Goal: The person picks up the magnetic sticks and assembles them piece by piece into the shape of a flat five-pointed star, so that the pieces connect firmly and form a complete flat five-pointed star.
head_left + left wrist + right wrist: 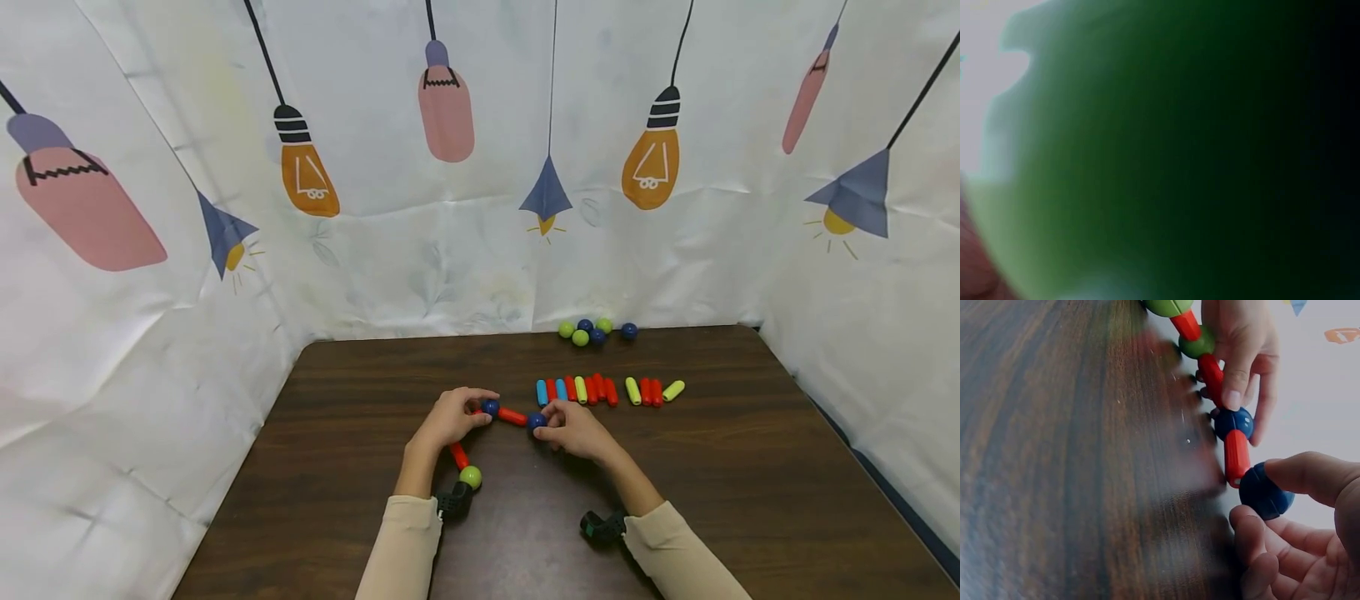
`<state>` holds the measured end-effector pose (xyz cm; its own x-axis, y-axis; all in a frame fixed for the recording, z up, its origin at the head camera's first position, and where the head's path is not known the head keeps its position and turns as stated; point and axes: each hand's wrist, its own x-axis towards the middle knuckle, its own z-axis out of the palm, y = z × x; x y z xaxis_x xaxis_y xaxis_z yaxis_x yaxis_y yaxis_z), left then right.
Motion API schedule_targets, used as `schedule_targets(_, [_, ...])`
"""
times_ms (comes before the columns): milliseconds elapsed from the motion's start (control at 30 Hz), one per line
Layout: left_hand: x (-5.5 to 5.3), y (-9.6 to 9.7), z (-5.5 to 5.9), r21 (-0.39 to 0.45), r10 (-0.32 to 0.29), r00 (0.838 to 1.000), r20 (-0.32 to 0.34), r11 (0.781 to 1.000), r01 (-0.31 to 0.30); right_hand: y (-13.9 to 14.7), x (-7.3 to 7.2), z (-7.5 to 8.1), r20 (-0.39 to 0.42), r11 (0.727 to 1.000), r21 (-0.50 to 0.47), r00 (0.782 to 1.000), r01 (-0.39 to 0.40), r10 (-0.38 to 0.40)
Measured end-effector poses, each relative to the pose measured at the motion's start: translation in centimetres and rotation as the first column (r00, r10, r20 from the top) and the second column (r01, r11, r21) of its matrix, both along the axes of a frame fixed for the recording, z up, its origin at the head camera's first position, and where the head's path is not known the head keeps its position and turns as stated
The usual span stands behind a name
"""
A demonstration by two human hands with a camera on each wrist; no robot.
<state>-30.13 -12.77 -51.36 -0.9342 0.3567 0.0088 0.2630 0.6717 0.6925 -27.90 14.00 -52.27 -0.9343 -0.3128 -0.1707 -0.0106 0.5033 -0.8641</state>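
My left hand (pixel 452 417) pinches a dark blue ball (pixel 490 407) between thumb and fingers. A red rod (pixel 513 417) runs from that ball to a second blue ball (pixel 1266 490), which my right hand (pixel 576 430) grips with thumb and fingertips. In the right wrist view, the rod's lower end meets this second ball at its edge, with a pale tip showing. Beyond the left hand the chain goes on with a red rod (pixel 1212 375), a green ball (pixel 1197 342), another red rod (pixel 1186 325) and another green ball (pixel 1169 305). A blurred green ball (pixel 1116 156) fills the left wrist view.
Behind the hands, red, yellow-green and light blue rods (pixel 581 390) lie in a row on the dark wooden table (pixel 360 400). Several green and blue balls (pixel 597 337) sit at its far edge. A white printed cloth (pixel 480 250) hangs behind.
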Motion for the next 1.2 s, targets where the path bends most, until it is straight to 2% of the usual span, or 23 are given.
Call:
schedule_targets(300, [0.1,-0.1,0.0,0.011,0.007,1.000,-0.025,1.000,-0.007,0.0,0.0,0.0,0.003,1.000,0.019,1.000,0.008,-0.008])
schedule_targets(767, [0.1,-0.2,0.0,0.000,0.015,1.000,-0.021,1.000,-0.015,-0.1,0.0,-0.1,-0.015,0.999,0.030,1.000,-0.022,0.023])
schedule_targets(833, [0.1,-0.3,0.0,-0.005,0.042,0.999,-0.026,0.999,-0.043,0.0,0.0,-0.1,-0.019,0.999,0.022,0.999,-0.038,0.038])
schedule_targets(967, [0.0,-0.5,0.0,-0.006,0.134,0.990,-0.040,0.991,-0.134,0.2,0.0,-0.1,-0.039,0.995,0.008,0.994,-0.098,0.099])
schedule_targets(1100, [0.0,-0.8,0.1,0.001,0.223,0.974,-0.046,0.975,-0.223,0.5,-0.2,-0.1,-0.058,0.984,0.013,0.982,-0.180,0.180])
schedule_targets(1200, [0.0,-1.2,0.1,-0.003,0.286,0.957,-0.039,0.958,-0.286,0.9,-0.3,0.0,-0.039,0.976,0.007,0.975,-0.218,0.218])
